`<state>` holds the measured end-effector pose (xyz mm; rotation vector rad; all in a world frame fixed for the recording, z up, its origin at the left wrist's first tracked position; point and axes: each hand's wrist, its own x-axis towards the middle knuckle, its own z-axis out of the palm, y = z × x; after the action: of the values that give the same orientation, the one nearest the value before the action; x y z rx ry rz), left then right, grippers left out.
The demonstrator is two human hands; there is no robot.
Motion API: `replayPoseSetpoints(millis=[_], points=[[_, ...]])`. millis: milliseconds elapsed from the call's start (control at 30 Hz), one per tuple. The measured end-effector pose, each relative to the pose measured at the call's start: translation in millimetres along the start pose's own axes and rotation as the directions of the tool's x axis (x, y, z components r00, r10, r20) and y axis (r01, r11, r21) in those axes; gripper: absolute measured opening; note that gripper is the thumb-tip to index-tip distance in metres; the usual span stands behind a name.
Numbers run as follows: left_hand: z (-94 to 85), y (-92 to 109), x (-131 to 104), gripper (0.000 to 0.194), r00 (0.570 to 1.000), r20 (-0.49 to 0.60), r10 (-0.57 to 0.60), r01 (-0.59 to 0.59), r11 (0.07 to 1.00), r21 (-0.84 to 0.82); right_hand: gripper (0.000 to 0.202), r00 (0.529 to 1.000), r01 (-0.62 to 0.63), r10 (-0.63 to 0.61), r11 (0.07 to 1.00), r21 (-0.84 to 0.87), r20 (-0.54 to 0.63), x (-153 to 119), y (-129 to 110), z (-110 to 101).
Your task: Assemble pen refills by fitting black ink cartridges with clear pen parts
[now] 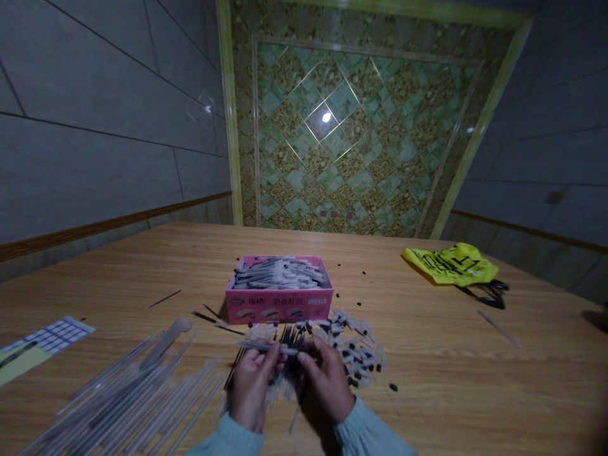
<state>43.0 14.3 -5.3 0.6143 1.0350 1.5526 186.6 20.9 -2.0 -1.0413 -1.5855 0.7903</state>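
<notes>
My left hand (251,383) pinches a thin, pale pen-like tube (263,346) held nearly level above the table. My right hand (325,377) has its thumb and fingers closed at the right end of the same tube. Beneath and between the hands lie many thin black refills (291,334), partly hidden by the fingers. Just behind them stands a pink box (279,305) filled with pens. Small clear and black caps (358,351) are scattered to the right of my right hand.
Many clear tubes (137,399) spread over the wooden table (451,380) at the left. A blue-and-white gridded sheet (61,335) lies at the far left. A yellow bag (453,265) and a single tube (498,328) are on the right.
</notes>
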Motion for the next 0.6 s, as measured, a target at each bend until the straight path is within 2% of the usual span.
replayPoseSetpoints(millis=[133,267,333,467,600], points=[[3.0,1.0,-2.1,0.036,1.000,0.010,-0.006,0.006,1.000,0.002,0.040,0.999,-0.043,0.044,0.997,-0.057,0.013,-2.4,2.3,-0.3],[4.1,3.5,-3.3,0.037,1.000,-0.015,-0.008,0.008,1.000,-0.003,0.021,1.000,0.001,-0.001,1.000,0.000,-0.004,-2.8,0.7,0.1],[4.1,3.6,-3.8,0.037,1.000,-0.002,-0.013,0.013,1.000,0.004,0.024,1.000,0.008,-0.008,1.000,-0.018,-0.008,-2.0,1.3,0.7],[3.3,2.6,-4.3,0.036,1.000,0.020,-0.005,0.004,0.999,0.038,0.039,0.996,-0.084,0.085,0.994,-0.073,0.008,-0.8,7.2,1.7],[1.4,1.9,-3.5,0.035,1.000,-0.015,0.009,-0.009,1.000,0.030,0.024,0.999,-0.031,0.032,0.998,-0.055,0.020,-2.0,7.9,2.4]])
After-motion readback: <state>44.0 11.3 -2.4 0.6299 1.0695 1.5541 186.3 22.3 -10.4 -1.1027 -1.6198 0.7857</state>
